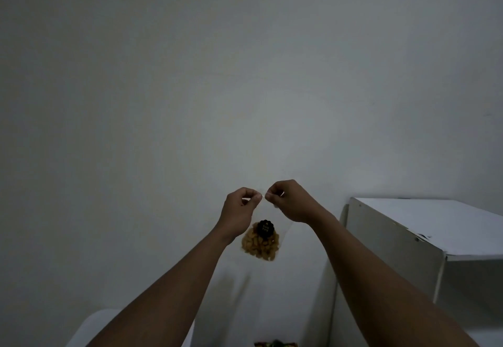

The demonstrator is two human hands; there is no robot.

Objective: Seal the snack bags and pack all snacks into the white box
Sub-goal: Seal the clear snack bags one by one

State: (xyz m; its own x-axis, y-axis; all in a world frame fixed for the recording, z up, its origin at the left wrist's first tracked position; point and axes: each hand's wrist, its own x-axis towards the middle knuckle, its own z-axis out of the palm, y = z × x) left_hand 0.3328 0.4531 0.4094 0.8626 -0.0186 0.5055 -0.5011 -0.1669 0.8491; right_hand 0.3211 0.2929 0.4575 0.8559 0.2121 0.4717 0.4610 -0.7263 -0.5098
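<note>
A clear snack bag (261,243) hangs in the air in front of a pale wall, holding yellow-brown snack pieces and a round black label. My left hand (242,205) pinches the bag's top edge from the left. My right hand (290,201) pinches the same top edge from the right, fingertips almost touching the left hand's. The top strip of the bag is nearly invisible against the wall. No white box for packing can be made out for certain.
A white cabinet or shelf unit (402,227) stands at the right against the wall. A white surface edge (89,327) shows at the bottom left. A colourful snack packet (275,344) peeks in at the bottom edge.
</note>
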